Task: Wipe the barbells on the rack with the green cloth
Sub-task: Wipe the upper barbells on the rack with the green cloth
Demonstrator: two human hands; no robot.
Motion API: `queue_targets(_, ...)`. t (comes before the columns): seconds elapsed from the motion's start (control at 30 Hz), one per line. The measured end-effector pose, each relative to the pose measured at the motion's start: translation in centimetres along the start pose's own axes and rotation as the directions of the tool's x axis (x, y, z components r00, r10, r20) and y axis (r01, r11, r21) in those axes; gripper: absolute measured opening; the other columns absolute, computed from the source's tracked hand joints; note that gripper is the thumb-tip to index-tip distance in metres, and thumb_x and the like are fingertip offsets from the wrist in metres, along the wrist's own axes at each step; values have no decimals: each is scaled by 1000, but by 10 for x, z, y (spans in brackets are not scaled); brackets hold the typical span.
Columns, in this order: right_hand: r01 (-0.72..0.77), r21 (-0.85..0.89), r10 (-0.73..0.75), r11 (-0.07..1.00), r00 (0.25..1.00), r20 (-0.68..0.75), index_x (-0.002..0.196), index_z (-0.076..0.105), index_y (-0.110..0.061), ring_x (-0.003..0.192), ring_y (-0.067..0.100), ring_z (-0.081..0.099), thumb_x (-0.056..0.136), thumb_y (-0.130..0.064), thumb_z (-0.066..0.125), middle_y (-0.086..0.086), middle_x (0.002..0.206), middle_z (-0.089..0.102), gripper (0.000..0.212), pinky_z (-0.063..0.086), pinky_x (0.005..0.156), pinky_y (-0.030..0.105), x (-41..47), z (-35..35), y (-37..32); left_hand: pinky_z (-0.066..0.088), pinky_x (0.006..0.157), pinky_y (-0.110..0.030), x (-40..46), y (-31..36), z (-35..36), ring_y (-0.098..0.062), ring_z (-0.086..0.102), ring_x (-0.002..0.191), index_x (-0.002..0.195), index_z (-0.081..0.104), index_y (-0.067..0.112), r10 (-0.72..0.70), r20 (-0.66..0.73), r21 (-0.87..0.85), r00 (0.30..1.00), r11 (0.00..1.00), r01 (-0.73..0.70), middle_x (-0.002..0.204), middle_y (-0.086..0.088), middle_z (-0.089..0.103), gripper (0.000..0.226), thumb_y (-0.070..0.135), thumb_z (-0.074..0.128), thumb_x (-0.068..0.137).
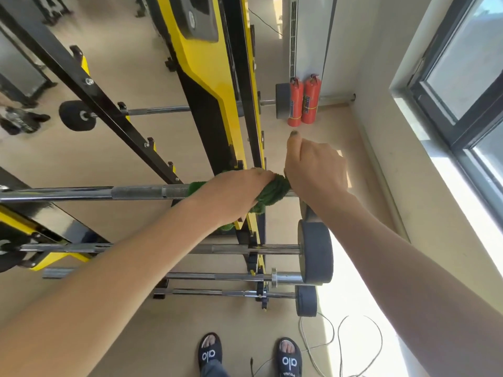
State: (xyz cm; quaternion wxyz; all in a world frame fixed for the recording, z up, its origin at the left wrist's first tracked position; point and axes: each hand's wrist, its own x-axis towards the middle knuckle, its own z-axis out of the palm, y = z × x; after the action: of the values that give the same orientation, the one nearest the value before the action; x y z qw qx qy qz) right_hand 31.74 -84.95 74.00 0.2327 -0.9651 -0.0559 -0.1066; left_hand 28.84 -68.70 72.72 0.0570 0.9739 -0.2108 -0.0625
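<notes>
— Both hands busy?
— Yes: my left hand (239, 194) is clamping the fuzzy green cloth (272, 193) round the top chrome steel barbell (136, 192); my right hand (315, 170) is gripping beside it, steadying, so I'm wiping evenly

The green cloth (268, 193) is bunched and wrapped around the top barbell (141, 192), near the yellow and black rack (217, 85) upright. That bar is chrome with knurled sections and lies level across the rack. Below it three more barbells rest level on lower pegs, the nearest lower barbell (245, 249) carrying a dark round weight (317, 254) at its right end.
</notes>
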Motion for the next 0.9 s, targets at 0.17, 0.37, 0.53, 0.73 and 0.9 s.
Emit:
queue_targets(0.17, 14, 13, -14, 1000, 1000, 3, 78, 44, -16, 56, 19, 55, 106, -32, 18, -3, 59, 46, 41, 41, 54, 26, -2, -1, -1, 60, 78, -36, -45, -33, -9, -24, 71, 90, 129, 61, 16, 188, -161, 116, 969, 979, -170, 123, -2, 67, 54, 1, 74, 79)
queue_targets(0.37, 61, -147, -66, 987, 997, -29, 80, 42, -15, 50, 22, 43, 104, -29, 15, -3, 56, 42, 40, 28, 51, 29, -5, 2, -6, 57, 86, -46, -95, -88, 0, -31, 64, 109, 128, 58, 13, -154, -255, 8, 954, 987, 162, 133, -5, 59, 59, -3, 74, 74)
queue_targets(0.53, 58, -219, -59, 974, 998, 2, 87, 41, -15, 48, 19, 34, 105, -26, 14, -2, 57, 39, 34, 21, 50, 28, -6, 0, -11, 42, 107, -42, -52, -12, 17, -25, 52, 120, 129, 53, 11, -330, -271, -188, 904, 940, 286, 127, -6, 57, 42, 17, 60, 87)
queue_targets(0.73, 61, -246, -69, 967, 997, -23, 84, 45, -13, 47, 16, 34, 106, -25, 18, 0, 57, 43, 37, 15, 48, 26, -8, -2, -9, 47, 97, -40, -87, -76, -2, -24, 58, 114, 125, 58, 17, -342, -183, -112, 922, 939, 326, 122, 0, 63, 33, 29, 49, 95)
queue_targets(0.9, 53, -280, -66, 958, 997, -38, 82, 46, -13, 47, 17, 36, 104, -24, 15, 2, 59, 50, 40, 15, 49, 26, -8, 2, -14, 44, 103, -39, -69, -43, 5, -24, 59, 112, 127, 59, 12, -381, -186, -124, 906, 924, 363, 121, -4, 64, 39, 36, 45, 99)
